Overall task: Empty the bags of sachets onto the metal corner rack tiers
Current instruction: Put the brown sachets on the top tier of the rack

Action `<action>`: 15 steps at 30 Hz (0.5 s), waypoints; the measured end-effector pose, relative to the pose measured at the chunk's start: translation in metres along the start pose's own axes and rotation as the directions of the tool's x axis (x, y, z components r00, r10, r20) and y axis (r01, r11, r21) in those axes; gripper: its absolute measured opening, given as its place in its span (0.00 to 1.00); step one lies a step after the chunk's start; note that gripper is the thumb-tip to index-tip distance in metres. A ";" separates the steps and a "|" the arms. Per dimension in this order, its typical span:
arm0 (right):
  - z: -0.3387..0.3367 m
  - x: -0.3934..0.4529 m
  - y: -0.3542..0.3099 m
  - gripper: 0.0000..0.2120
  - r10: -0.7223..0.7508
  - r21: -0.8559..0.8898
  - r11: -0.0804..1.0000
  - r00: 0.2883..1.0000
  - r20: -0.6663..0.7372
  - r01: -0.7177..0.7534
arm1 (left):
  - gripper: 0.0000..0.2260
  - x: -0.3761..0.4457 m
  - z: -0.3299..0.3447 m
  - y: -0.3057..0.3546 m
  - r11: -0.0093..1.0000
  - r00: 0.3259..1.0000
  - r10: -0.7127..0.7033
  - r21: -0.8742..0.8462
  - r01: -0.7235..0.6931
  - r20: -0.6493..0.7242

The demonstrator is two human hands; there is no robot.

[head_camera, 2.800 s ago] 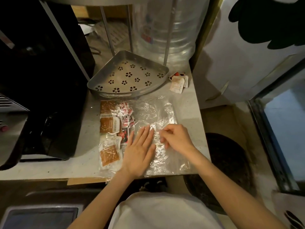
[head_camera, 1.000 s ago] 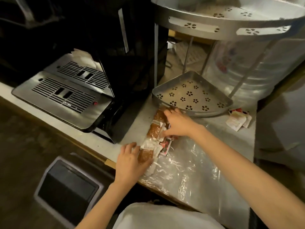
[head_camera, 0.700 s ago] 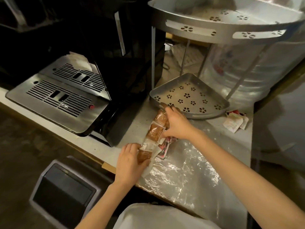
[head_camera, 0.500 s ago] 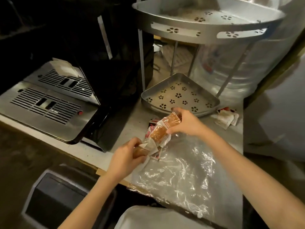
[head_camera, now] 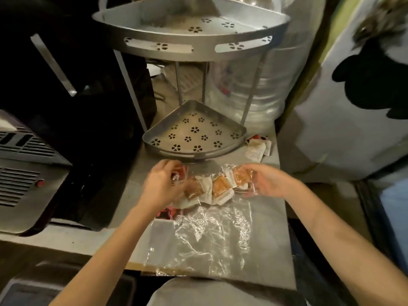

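Both hands, left (head_camera: 162, 186) and right (head_camera: 268, 183), pinch a row of sachets (head_camera: 217, 188) above the bag (head_camera: 207, 235), just before the lower tier (head_camera: 194, 133). Keep the row level, then lower it in.

Both forearms are bare from the elbow down, with no sleeve, watch, bracelet or ring showing on either one. The left hand (head_camera: 164, 186) and the right hand (head_camera: 270, 183) are ungloved, their fingers slender and slightly smeared by motion. At the bottom edge a pale, whitish garment (head_camera: 220, 293) covers the person's front, smooth and unmarked.
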State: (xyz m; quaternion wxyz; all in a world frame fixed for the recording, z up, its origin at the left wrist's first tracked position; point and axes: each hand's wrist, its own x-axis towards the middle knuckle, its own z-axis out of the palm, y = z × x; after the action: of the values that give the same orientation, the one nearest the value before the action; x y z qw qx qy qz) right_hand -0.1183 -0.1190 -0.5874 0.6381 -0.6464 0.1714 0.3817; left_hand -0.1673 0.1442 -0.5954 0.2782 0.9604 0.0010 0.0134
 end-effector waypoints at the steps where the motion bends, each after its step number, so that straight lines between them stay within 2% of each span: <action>1: -0.003 0.000 0.002 0.17 -0.002 0.028 1.000 1.000 0.003 0.002 | 0.26 -0.003 0.002 -0.002 0.997 0.996 -0.064 -0.042 0.062 -0.054; 3: -0.008 0.004 0.007 0.15 -0.005 0.076 0.997 1.000 0.015 0.004 | 0.28 -0.009 0.002 -0.008 0.980 0.981 -0.189 -0.072 0.185 -0.053; 6: -0.004 0.006 0.009 0.18 -0.013 0.055 0.998 0.998 0.058 0.010 | 0.26 -0.014 -0.001 -0.009 0.941 0.941 -0.329 -0.059 0.333 0.077; 8: 0.002 0.008 0.010 0.20 0.001 -0.015 1.000 0.997 0.073 0.000 | 0.27 -0.012 -0.001 -0.006 0.919 0.921 -0.370 -0.095 0.382 0.126; 11: 0.010 0.010 0.011 0.24 -0.007 -0.110 0.994 1.000 0.026 0.010 | 0.32 -0.008 0.000 0.001 0.869 0.889 -0.421 -0.198 0.452 0.180; 15: 0.021 0.012 0.014 0.18 -0.065 -0.145 0.988 0.997 -0.044 0.058 | 0.36 -0.009 0.000 0.006 0.754 0.863 -0.466 -0.421 0.504 0.197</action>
State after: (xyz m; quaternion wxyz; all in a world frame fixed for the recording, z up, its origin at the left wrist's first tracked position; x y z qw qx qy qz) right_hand -0.1257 -0.0979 -0.6035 0.5969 -0.7047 0.1390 0.3575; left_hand -0.1759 0.1386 -0.5922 0.4905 0.8333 0.2355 -0.0978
